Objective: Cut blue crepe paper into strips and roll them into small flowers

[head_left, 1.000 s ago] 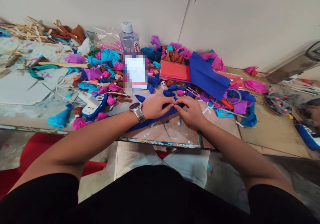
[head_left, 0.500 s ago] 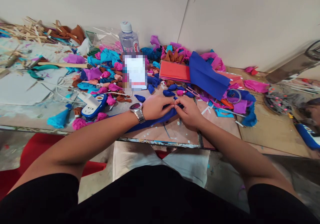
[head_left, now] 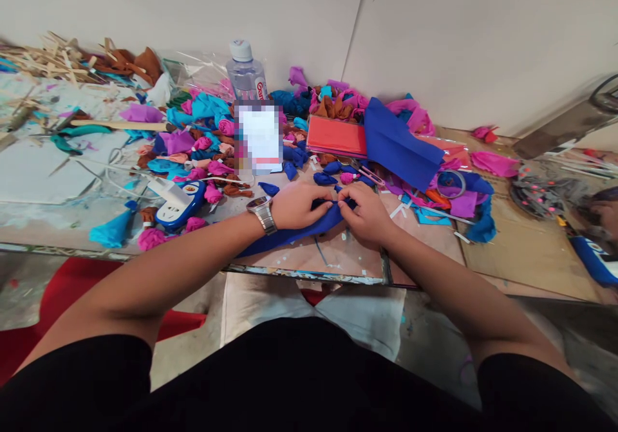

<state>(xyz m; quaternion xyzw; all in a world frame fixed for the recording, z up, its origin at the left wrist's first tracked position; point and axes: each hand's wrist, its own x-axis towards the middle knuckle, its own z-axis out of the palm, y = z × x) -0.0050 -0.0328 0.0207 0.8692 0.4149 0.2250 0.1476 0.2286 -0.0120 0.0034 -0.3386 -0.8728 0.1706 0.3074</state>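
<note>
A long strip of dark blue crepe paper runs along the table's front edge, partly under my left wrist. My left hand, with a metal watch on the wrist, pinches the strip's upper edge between thumb and fingers. Close beside it, my right hand grips the same strip near its right end. Fingers hide part of the paper between them. Just behind my hands lie small twisted blue paper pieces and a pair of pink-handled scissors.
A phone leans against a water bottle amid crumpled coloured paper. Red paper packs and a folded blue sheet lie behind. At left are a power strip and green-handled pliers; tape sits at right.
My hands have drawn slightly apart, the left one shifting a little to the left. Both keep hold of the blue strip.
</note>
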